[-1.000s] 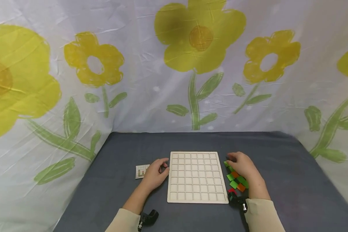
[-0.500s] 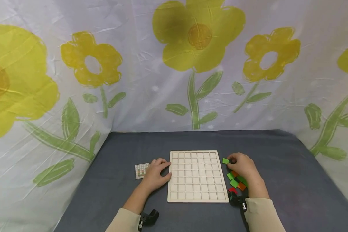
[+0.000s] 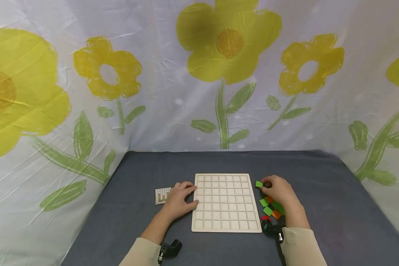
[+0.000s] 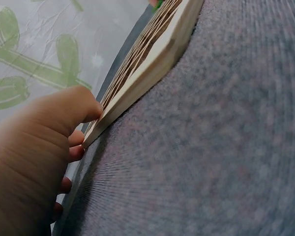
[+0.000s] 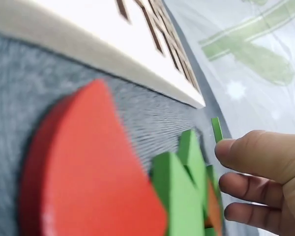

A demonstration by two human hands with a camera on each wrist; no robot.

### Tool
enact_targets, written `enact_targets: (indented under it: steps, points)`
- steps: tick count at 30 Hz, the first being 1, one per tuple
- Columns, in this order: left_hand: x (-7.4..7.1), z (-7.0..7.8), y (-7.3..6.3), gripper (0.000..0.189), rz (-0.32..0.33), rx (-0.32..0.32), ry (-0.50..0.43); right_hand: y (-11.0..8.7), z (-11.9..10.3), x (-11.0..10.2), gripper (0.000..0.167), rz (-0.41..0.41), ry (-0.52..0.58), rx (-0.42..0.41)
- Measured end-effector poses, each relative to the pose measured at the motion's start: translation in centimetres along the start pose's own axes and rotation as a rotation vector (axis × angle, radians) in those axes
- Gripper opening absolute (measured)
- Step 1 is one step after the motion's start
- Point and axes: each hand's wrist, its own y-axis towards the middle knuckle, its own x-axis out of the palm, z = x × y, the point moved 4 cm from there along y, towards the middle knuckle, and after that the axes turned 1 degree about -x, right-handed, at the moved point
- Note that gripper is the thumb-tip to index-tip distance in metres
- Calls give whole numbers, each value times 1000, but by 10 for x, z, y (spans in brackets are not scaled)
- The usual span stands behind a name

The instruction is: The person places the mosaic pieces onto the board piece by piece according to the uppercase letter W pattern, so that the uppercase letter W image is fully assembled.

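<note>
A pale wooden board with a square grid (image 3: 222, 202) lies flat on the table. At its left edge is my left hand (image 3: 179, 198), thumb and fingers relaxed. In the left wrist view the left thumb (image 4: 86, 110) touches the board's rim (image 4: 137, 83). To the right of the board, my right hand (image 3: 278, 189) pinches a green square tile (image 3: 258, 184) between thumb and finger. The right wrist view shows this green tile (image 5: 217, 129) standing out beyond the thumb tip.
Several loose green tiles (image 3: 267, 211) and orange tiles (image 3: 277, 214) lie below the right hand. A red curved piece (image 5: 83, 167) is nearest the right wrist. Left of the board, a small grid card (image 3: 161, 195) is partly covered by the left hand. A flowered curtain (image 3: 166, 122) rises behind the table.
My right hand has picked up a green tile and turned it out toward the board's upper right side. My left hand has shifted slightly right, onto the board's edge.
</note>
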Motion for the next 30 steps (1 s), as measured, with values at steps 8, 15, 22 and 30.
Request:
enact_targets:
  steps: [8,15,22,30]
  points:
    - [2,-1,-2,44,3,-1,-11,-3,-15,-3,30,14,6,-55]
    - [0,-1,0,43,16,10,-15,-5,-37,-7,27,18,-9,-114]
    - [1,-3,2,42,36,25,-12,-7,-56,-5,27,-7,-33,-183]
    - [3,-4,1,43,30,22,-5,-7,-66,8,24,-66,-27,-228]
